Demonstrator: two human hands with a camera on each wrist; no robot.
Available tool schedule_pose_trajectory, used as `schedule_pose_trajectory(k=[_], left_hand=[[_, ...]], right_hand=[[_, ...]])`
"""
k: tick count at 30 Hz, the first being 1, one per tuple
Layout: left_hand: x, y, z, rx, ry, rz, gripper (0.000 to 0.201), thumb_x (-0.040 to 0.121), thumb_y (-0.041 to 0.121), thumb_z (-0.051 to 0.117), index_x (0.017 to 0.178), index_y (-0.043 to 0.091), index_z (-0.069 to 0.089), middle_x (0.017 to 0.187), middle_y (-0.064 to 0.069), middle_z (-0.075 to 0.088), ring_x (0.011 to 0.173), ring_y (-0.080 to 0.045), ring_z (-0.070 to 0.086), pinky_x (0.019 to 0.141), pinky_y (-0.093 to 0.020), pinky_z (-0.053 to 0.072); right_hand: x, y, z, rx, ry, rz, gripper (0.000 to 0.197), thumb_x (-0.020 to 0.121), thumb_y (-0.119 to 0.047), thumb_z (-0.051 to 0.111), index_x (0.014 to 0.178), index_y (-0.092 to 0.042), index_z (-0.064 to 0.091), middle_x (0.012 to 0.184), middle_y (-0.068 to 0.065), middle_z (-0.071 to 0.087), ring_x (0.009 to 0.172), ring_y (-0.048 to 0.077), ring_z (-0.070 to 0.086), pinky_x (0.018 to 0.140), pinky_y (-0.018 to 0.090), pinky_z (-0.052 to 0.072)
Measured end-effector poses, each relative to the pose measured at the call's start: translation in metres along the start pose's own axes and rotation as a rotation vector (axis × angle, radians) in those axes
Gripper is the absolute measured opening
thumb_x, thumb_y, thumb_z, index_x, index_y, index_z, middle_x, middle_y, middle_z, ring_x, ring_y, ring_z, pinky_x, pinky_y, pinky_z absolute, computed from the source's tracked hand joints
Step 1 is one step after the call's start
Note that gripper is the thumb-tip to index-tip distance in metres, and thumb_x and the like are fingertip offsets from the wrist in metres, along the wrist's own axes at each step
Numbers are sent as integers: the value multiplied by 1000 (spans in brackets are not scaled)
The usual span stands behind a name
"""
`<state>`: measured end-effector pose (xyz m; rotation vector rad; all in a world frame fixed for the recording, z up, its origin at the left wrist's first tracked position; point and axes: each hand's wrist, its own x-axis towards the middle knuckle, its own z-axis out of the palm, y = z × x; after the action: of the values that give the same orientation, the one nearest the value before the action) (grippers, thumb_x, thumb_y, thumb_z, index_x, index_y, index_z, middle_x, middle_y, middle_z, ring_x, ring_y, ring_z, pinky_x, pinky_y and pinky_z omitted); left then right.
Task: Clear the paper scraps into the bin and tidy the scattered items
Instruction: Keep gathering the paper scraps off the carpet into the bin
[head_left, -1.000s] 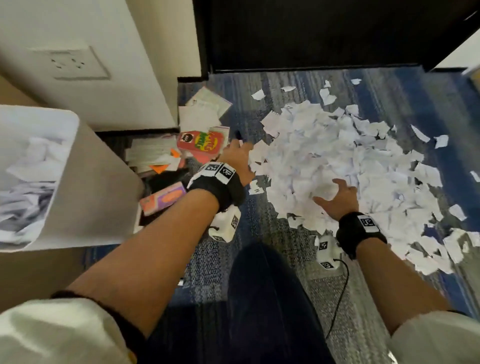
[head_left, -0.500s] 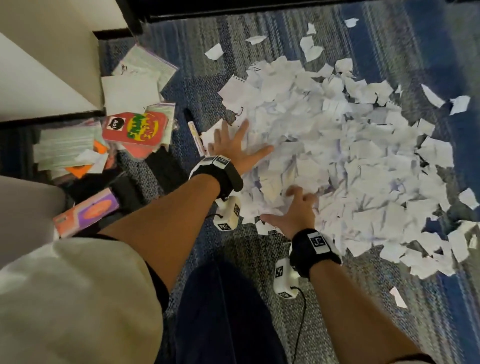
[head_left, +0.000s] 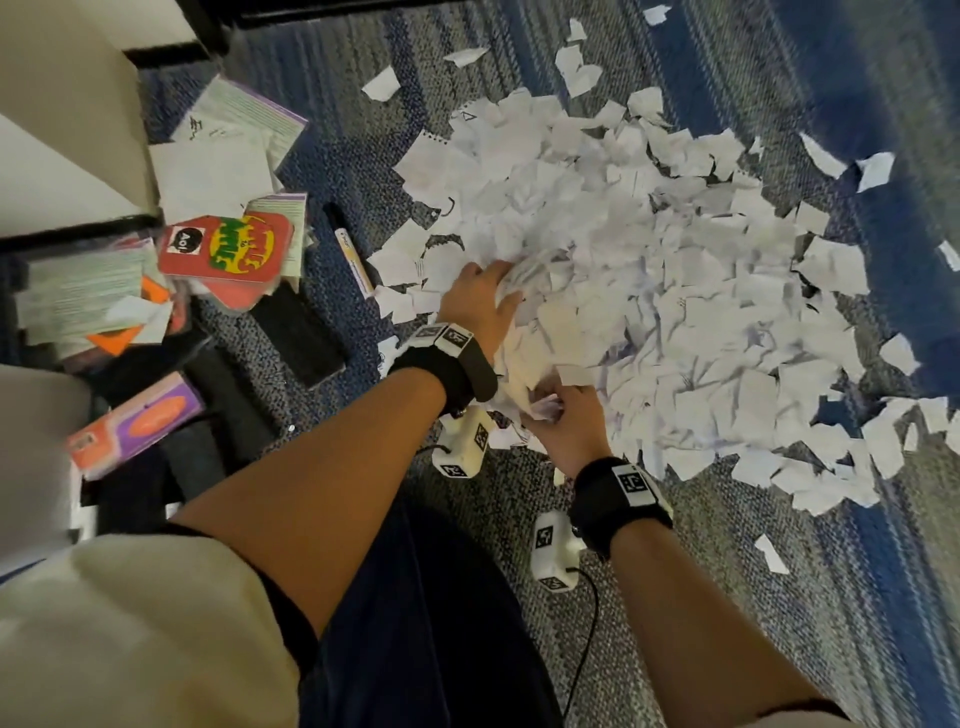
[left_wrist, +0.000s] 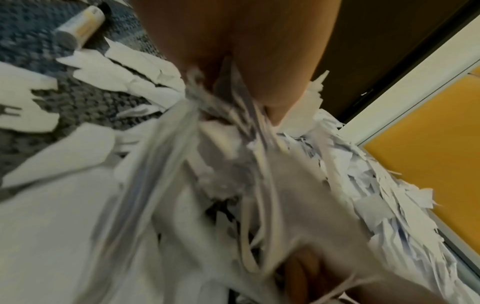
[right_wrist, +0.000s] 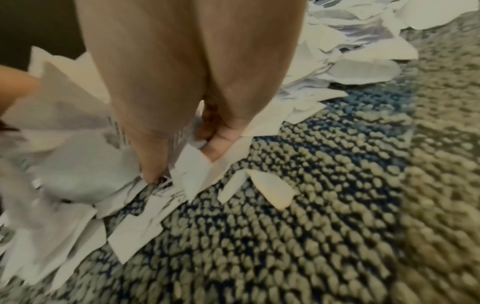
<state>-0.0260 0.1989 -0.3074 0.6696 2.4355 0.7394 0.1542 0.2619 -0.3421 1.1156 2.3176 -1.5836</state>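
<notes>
Both hands are dug into the near edge of the paper scraps (head_left: 639, 291) — left hand (head_left: 480, 299) and right hand (head_left: 571, 421) each clenched on a wad, squeezing toward each other, likely to lift one bundle. Marker (head_left: 350, 252) lies just left of the heap.

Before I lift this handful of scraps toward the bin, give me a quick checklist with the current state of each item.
1. Left hand grips paper scraps: ok.
2. Right hand pinches scraps: ok.
3. Marker kept out of the handful: ok, it lies on the carpet beside the pile.
4. Bin in sight for the drop: not ok, it is out of view.
5. Loose scraps hanging from the handful: cannot tell, the left wrist view is blurred.
</notes>
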Motion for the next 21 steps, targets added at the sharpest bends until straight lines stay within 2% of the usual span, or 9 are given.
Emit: schedule_pose_trajectory(k=[2,5,8,10,12,14,18,19,21], left_hand=[[-3,0,-15,-20,28,-22,42,100,32,47,139,15,47,125,-19,59,115,-38,55,90,-42,47],[-13,-1,-37,-47,83,-86,46,102,30,45,143,10,43,134,-20,56,123,-39,51,99,-46,44],[-27,-6,-52,-45,140,-81,45,101,28,47,143,12,43,131,-19,58,121,-40,52,98,-47,45],[-38,-10,-60,-53,165,-70,41,101,26,47,139,12,47,127,-19,60,117,-41,54,94,-49,47],[-47,-12,-65,-59,170,-90,36,101,26,46,132,9,54,120,-20,63,111,-41,56,89,-48,48],[-57,-12,-69,-45,182,-119,32,101,24,46,122,5,58,113,-21,63,106,-41,57,85,-45,45],[-74,-8,-77,49,132,-168,29,100,22,46,108,0,62,107,-24,65,103,-42,58,81,-42,44],[-77,-8,-80,77,104,-183,29,100,23,47,107,0,63,107,-24,65,104,-42,59,82,-43,45],[-83,-8,-84,89,69,-216,29,100,23,48,108,0,64,108,-25,64,105,-42,59,85,-46,47]], right_hand=[[-1,-3,-3,94,-12,56,33,76,-20,80,103,-15,62,98,3,56,88,10,58,78,18,48],[-5,-13,-19,-13,-57,68,19,85,-15,75,85,-6,58,76,-3,53,63,-2,55,65,18,41],[-6,-21,-43,-242,-132,87,20,88,-22,70,84,-6,59,77,5,58,79,20,61,69,35,44],[-3,-23,-57,-437,-54,103,12,90,-19,64,100,-14,60,88,6,63,100,32,62,73,32,40],[2,-29,-65,-440,119,93,31,85,-12,63,115,-9,56,110,14,62,107,37,59,75,28,40],[6,-41,-62,-369,212,8,50,78,-12,69,123,-9,48,128,20,46,110,40,55,80,31,46],[24,-70,-36,-586,80,-16,114,67,-59,80,152,-35,7,157,18,4,122,46,49,98,52,49],[31,-73,-29,-690,56,-2,118,66,-64,78,152,-39,1,160,19,-4,125,47,47,98,53,48],[39,-78,-21,-844,20,8,104,72,-58,77,151,-37,12,159,21,-4,127,47,43,91,49,48]])
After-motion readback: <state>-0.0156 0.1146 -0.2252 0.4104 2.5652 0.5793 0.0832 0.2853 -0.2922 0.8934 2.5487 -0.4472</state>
